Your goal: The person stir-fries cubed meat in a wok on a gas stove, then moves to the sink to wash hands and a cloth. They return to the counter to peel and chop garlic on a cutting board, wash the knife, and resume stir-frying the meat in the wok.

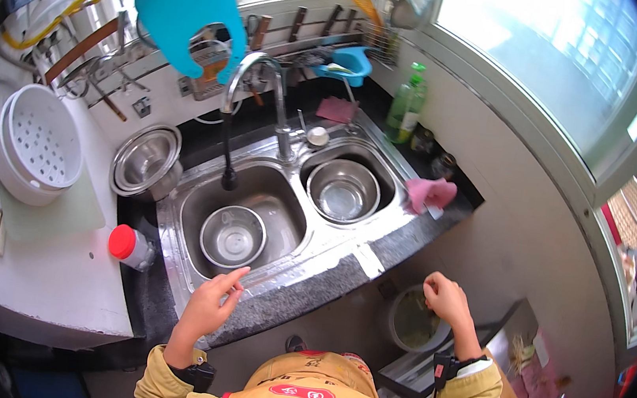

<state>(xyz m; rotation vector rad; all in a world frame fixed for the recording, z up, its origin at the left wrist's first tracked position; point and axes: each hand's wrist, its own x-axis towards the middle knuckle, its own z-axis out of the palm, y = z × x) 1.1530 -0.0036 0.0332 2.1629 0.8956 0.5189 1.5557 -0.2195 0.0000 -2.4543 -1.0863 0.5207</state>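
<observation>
My left hand hovers over the front edge of the left sink basin, fingers partly extended and apart, holding nothing visible. Just beyond it a steel bowl stands in that basin. My right hand is above a round bucket of murky contents at floor level; its fingers are curled, and whether anything is between them cannot be told. A larger steel pot sits in the right basin. The chrome faucet has a black hose end hanging over the left basin.
Nested steel bowls and a red-lidded jar are left of the sink. White colanders stand farther left. A green bottle and pink cloth lie right. The granite counter edge runs before me.
</observation>
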